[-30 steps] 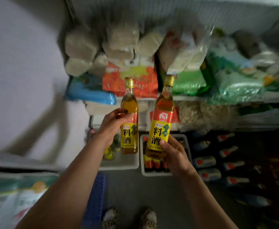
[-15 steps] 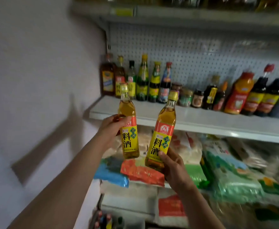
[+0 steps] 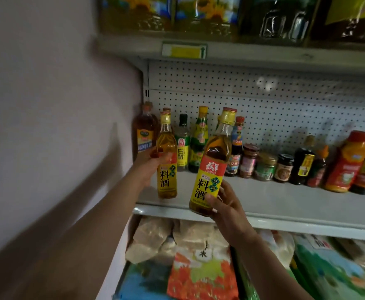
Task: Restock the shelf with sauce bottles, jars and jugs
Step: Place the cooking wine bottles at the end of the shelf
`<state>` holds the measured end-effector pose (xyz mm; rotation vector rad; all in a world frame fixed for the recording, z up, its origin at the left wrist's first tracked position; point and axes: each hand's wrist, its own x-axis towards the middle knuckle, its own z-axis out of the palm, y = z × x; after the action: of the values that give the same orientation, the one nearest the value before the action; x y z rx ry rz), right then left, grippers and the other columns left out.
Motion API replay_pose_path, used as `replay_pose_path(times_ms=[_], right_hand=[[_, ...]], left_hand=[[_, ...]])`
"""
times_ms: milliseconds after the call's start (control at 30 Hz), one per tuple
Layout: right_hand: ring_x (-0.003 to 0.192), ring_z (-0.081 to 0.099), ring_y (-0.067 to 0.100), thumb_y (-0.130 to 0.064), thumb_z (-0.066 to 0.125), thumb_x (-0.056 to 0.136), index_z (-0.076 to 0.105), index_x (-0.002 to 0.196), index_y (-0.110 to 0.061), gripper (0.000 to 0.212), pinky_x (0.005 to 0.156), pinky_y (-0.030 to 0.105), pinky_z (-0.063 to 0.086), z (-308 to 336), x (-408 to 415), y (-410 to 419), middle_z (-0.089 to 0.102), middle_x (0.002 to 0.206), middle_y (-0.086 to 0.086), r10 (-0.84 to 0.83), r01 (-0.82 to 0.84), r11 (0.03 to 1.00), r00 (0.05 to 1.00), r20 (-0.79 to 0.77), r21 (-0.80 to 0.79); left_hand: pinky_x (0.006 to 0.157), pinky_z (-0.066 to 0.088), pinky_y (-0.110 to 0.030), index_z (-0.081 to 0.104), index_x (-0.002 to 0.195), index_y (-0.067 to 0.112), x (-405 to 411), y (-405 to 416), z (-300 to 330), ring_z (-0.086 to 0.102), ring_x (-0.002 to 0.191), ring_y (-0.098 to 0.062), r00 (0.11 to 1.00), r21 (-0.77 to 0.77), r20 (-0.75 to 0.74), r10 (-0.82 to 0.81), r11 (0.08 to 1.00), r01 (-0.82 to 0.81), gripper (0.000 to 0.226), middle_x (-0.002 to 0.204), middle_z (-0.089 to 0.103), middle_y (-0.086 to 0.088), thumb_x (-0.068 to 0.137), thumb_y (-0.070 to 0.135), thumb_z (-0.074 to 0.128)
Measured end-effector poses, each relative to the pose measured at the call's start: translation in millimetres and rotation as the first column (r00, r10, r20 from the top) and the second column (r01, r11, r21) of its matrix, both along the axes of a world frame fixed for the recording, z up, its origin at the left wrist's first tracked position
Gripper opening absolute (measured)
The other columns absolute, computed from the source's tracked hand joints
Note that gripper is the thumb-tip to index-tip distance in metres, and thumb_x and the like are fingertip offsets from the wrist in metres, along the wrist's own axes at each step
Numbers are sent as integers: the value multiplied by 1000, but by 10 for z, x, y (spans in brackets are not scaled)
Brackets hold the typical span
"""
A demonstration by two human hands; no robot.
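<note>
While you stand facing the shelving, the head view shows your left hand (image 3: 150, 164) wrapped round the waist of one cooking-wine bottle (image 3: 166, 156) and your right hand (image 3: 227, 207) gripping the base of a second cooking-wine bottle (image 3: 212, 169); both bottles are held upright with yellow labels toward you, which appears to keep the caps clear and the labels facing out for placement. Left bottle hangs just above the front left part of the white shelf (image 3: 285, 204); right bottle is lower and nearer you, at the shelf's front lip. Bare shelf board lies in front of a back row of bottles and jars (image 3: 250, 161) standing against the perforated back panel (image 3: 285, 109), so the free front strip is likely the target. Large oil jugs (image 3: 201, 16) occupy the shelf above, bagged goods (image 3: 199, 273) the one below; a plain wall (image 3: 47, 105) closes the left side, and light is dim
</note>
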<state>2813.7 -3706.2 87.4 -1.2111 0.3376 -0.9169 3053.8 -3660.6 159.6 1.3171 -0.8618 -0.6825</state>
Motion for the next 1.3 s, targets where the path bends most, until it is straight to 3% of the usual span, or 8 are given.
replay_pose_path(times_ms=[200, 333, 533, 767, 933, 1133, 1200, 1300], right_hand=[[120, 62, 37, -9, 69, 91, 49, 141, -10, 54, 91, 44, 55, -93, 471, -372, 64, 128, 19, -61, 56, 994, 997, -52, -92], [117, 64, 36, -8, 69, 86, 50, 139, -7, 56, 92, 44, 56, -196, 599, -513, 67, 125, 19, -86, 75, 990, 992, -90, -123], [117, 66, 32, -6, 69, 86, 52, 135, -9, 52, 92, 40, 57, -262, 792, -664, 69, 124, 15, -47, 32, 995, 985, -164, -95], [117, 66, 28, -3, 63, 93, 53, 135, -9, 43, 94, 36, 55, -284, 1179, -799, 70, 125, 13, 7, -37, 991, 974, -226, -131], [122, 63, 26, -2, 61, 96, 48, 140, -9, 47, 99, 37, 54, -261, 1456, -873, 67, 130, 12, 40, -93, 980, 957, -287, -175], [119, 65, 18, -6, 66, 94, 47, 142, -11, 52, 95, 29, 54, -336, 1713, -815, 68, 129, 5, 0, -125, 948, 919, -393, -291], [119, 65, 14, -12, 68, 94, 48, 142, -16, 53, 98, 30, 53, -355, 1796, -814, 68, 129, 1, -51, -110, 934, 900, -433, -339], [117, 64, 9, -26, 71, 91, 51, 141, -24, 54, 103, 39, 52, -409, 1902, -852, 68, 128, -6, -177, -65, 892, 860, -478, -447]], left_hand=[[110, 38, -55, 65, 108, 31, 471, -484, -180, 61, 113, -21, 994, 68, 63, -86, 994, 81, 40, 112, 70, 4, 72, 34, 80], [104, 43, -53, 60, 125, 23, 669, -669, -190, 63, 100, -17, 992, 99, 101, -70, 993, 60, 49, 114, 68, 3, 81, 33, 76], [107, 42, -47, 60, 105, 33, 917, -848, -181, 61, 109, -20, 981, 82, 140, -133, 989, 123, 27, 104, 67, 11, 83, 23, 73], [107, 41, -46, 59, 106, 39, 1114, -1007, -232, 57, 116, -20, 961, 127, 258, -102, 989, 71, 27, 109, 65, 9, 84, 31, 74], [93, 46, -36, 61, 119, 27, 1159, -1058, -274, 62, 104, -13, 946, 103, 320, -54, 994, 22, 42, 108, 69, 9, 81, 36, 77], [69, 51, -26, 58, 114, 21, 1129, -983, -338, 63, 93, -18, 984, 82, 177, -15, 997, 0, 26, 95, 64, 7, 91, 8, 64], [81, 53, -33, 69, 100, 29, 1137, -902, -394, 64, 101, -23, 999, 61, 8, -39, 997, 38, 14, 97, 69, 5, 94, 18, 62], [97, 46, -44, 73, 76, 39, 1075, -767, -465, 61, 104, -27, 979, -19, -199, -34, 999, 31, 26, 93, 67, 3, 94, 47, 57]])
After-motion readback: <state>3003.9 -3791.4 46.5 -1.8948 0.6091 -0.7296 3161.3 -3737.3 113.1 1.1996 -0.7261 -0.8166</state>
